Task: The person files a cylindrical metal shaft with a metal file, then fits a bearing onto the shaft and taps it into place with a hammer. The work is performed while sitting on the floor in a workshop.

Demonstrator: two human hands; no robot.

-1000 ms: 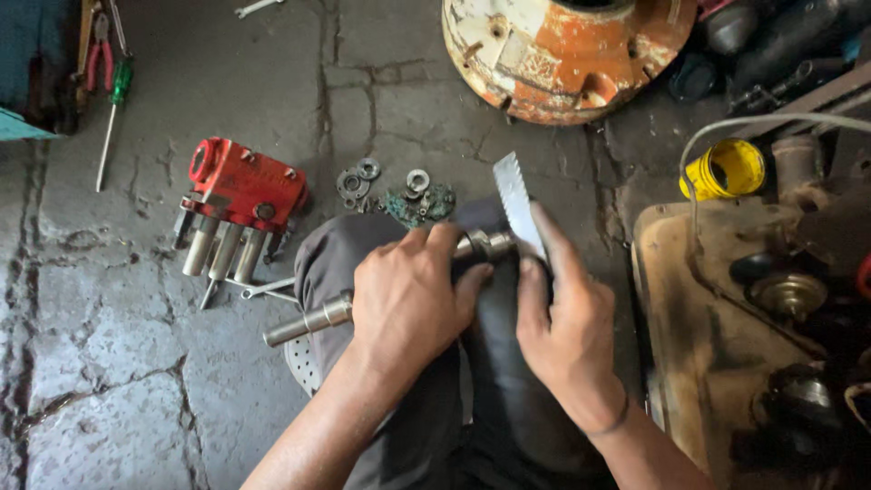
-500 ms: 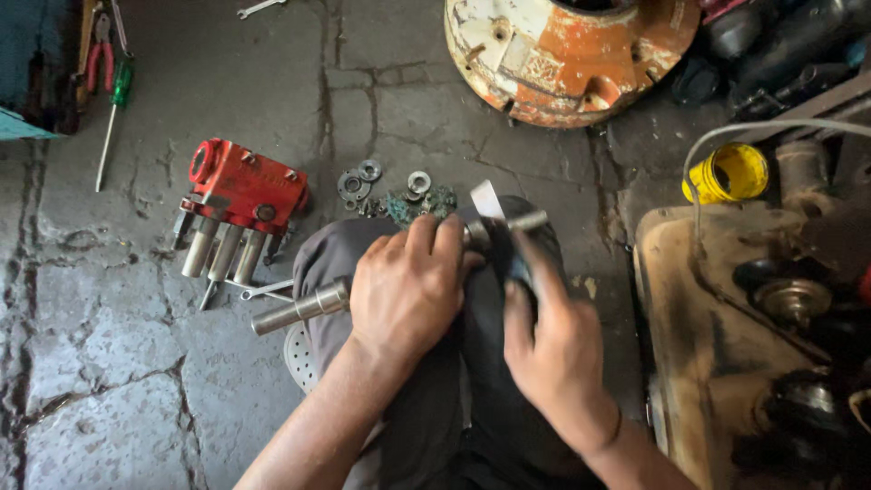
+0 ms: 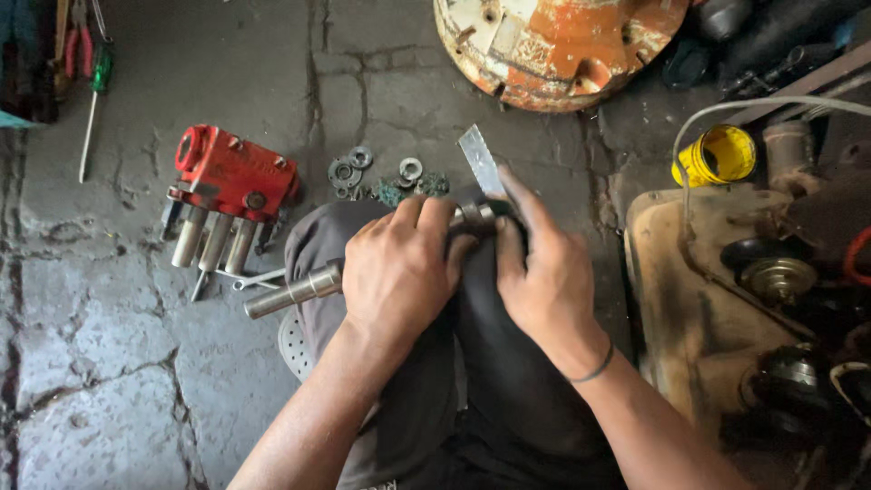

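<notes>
My left hand grips a steel shaft that rests across my knee, its free end pointing left. Against the shaft's right end my right hand holds a flat grey metal blade, the blade tip pointing up and away from me. Both hands meet at the shaft's end, which my fingers partly hide.
A red valve block with several steel spools lies on the cracked concrete floor to the left. Washers and small rings sit beyond my knee. A rusty orange-white housing stands at the top, a yellow can and greasy parts on the right, and hand tools at the far left.
My right hand slid the blade back and forth on the shaft end: down half a second ago, now up again. My left hand kept its hold on the shaft.
</notes>
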